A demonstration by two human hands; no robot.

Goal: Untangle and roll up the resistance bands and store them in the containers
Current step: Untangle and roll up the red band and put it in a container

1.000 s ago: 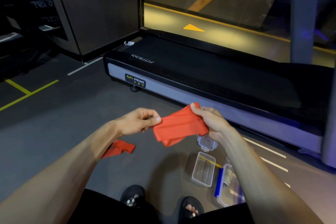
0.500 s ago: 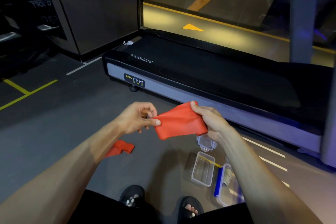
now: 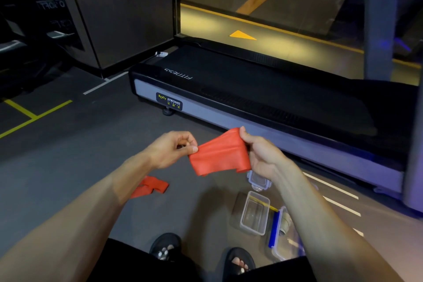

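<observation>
Gathered shorter now, red band (image 3: 218,153) pinched by left hand (image 3: 170,149), gripped by right hand (image 3: 261,153); treadmill (image 3: 251,98) reads "BODY STRONG".

One camera only, worn on the person's head, looking forward and steeply down over both forearms. The treadmill (image 3: 263,103) lies across the floor toward 12 and 1 o'clock, the person's sandalled feet (image 3: 166,248) close under the lens at 6 o'clock.
</observation>
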